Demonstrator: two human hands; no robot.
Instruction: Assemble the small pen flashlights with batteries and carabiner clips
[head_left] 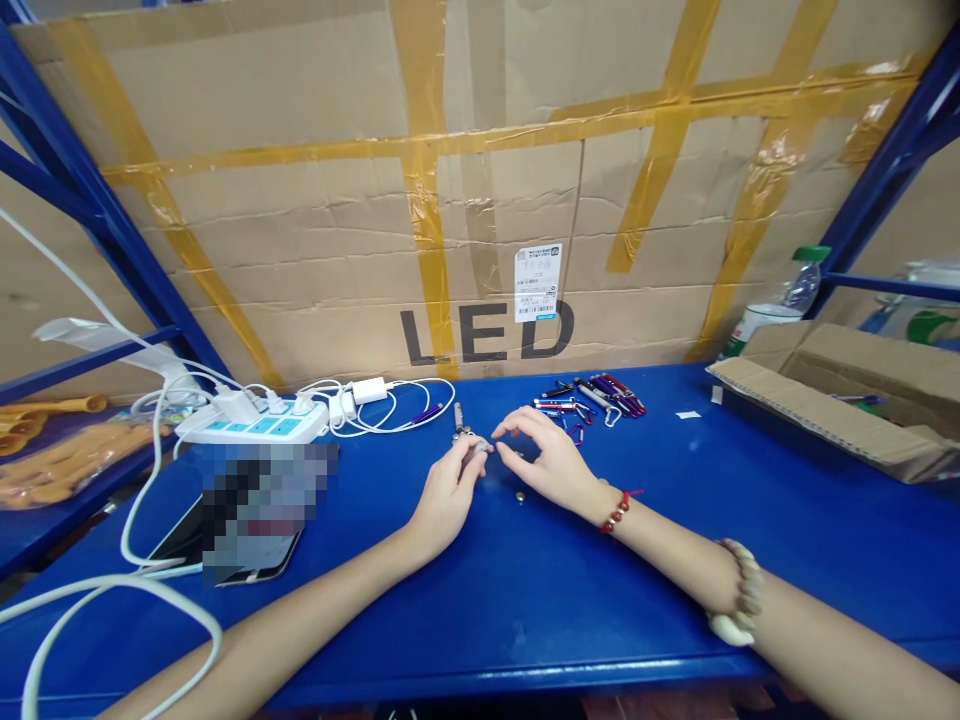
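Pinched between thumb and forefinger of the left hand (444, 497): a small silver piece (480, 446), too small to make out in detail. Held just above the blue table (525, 590), around the middle and toward the back edge. Other left fingers folded in loosely beneath it.

Just beside that piece, from the other side, the right hand (553, 462), palm down, fingers curved, thumb and forefinger drawn close with only a narrow gap. Cannot tell whether anything tiny sits between those tips, or whether they touch the silver piece. On the right wrist a red bead bracelet (616, 511); further up the forearm a pale bead bracelet (739, 604).

On the table just below the right palm, a little round metal bit (520, 496), lying free. Just behind the left fingertips, a slim silver pen light (458, 420), untouched. Further back and to the right, a loose heap of small coloured pen lights (596, 395) with clips.

Off to the left, a white power strip (251, 421) with several plugs and white cables (112, 592) trailing forward. In front of it, a flat dark device (180, 545), partly blurred out.

At the right edge, an open cardboard box (840, 405), and behind it a plastic bottle (787, 298) with a green cap. Along the back, a taped cardboard wall (300, 220) printed "LED", with a white label (538, 282).
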